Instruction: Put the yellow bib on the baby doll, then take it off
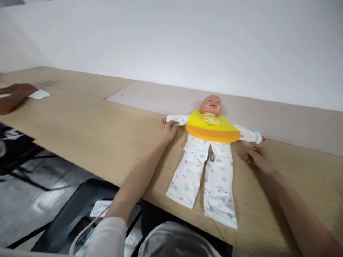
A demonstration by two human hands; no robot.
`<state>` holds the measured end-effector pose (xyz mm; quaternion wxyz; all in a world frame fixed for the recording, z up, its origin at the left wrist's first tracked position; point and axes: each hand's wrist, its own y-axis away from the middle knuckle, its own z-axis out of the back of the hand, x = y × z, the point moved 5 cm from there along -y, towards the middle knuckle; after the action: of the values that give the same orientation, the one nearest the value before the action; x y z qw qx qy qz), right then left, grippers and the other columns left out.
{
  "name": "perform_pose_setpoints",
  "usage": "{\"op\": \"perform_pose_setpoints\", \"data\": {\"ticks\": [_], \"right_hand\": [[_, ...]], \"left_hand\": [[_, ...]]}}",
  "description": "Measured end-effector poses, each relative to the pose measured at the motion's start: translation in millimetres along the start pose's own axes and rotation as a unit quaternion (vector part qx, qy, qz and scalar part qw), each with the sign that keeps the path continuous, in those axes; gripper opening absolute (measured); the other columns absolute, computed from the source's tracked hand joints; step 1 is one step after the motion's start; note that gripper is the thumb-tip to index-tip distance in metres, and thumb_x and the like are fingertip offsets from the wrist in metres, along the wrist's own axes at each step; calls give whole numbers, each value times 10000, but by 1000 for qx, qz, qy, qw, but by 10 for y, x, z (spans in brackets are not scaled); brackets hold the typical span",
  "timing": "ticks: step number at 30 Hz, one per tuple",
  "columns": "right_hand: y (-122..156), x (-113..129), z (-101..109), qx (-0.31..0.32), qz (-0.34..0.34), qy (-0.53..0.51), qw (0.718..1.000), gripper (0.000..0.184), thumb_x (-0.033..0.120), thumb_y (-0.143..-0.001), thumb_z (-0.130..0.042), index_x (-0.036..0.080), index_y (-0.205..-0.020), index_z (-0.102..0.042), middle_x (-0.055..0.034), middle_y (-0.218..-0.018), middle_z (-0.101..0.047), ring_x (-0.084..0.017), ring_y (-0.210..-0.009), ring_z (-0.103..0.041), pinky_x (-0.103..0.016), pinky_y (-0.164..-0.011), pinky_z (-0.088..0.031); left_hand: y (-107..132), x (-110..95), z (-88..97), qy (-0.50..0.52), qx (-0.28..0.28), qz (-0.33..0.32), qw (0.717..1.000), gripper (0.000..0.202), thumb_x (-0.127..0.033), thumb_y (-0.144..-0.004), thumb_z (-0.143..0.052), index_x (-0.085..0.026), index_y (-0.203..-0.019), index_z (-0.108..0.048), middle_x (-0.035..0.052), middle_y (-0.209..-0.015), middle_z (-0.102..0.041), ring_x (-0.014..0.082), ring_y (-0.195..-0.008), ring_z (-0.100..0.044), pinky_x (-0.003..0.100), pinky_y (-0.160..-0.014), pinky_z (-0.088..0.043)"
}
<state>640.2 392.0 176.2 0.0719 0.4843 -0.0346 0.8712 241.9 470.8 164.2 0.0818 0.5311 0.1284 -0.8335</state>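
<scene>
A baby doll (211,105) lies on its back on a light wooden table (88,128), arms spread, dressed in white patterned pyjamas (203,175) with a yellow and orange bib (211,128) over the chest. My left hand (170,129) rests on the doll's left sleeve, fingers closed around the cuff. My right hand (258,159) is blurred and hovers just below the doll's other sleeve (250,135), not clearly touching it.
Another person's hand (16,94) rests at the far left by a white cloth (39,94). A black chair (72,210) stands below the table's near edge. A white wall runs behind the table.
</scene>
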Motion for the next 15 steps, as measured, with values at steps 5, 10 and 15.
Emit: {"op": "perform_pose_setpoints", "data": {"ticks": [5, 10, 15], "right_hand": [[-36, -68, -111, -54, 31, 40, 997, 368, 527, -739, -566, 194, -641, -443, -32, -515, -486, -126, -461, -424, -282, -464, -332], [4, 11, -118, -54, 33, 89, 994, 381, 558, -727, -533, 186, -663, -485, -31, -524, -512, -131, -467, -433, -296, -498, -343], [26, 58, -119, -55, 42, 102, 992, 396, 567, -715, -561, 184, -651, -485, -35, -527, -524, -130, -471, -441, -299, -508, -349]], "left_hand": [[31, -33, -97, -72, 22, -83, 994, 194, -165, -766, -469, -159, -784, -662, 49, -845, -693, 161, -792, -590, 300, -815, -457], [47, -18, -119, -93, 47, -83, 991, 195, -168, -752, -475, -157, -790, -666, 58, -824, -690, 165, -767, -583, 312, -782, -453], [57, -34, -123, -101, 52, -107, 988, 198, -162, -738, -474, -147, -791, -665, 50, -795, -684, 151, -727, -568, 304, -759, -448]]}}
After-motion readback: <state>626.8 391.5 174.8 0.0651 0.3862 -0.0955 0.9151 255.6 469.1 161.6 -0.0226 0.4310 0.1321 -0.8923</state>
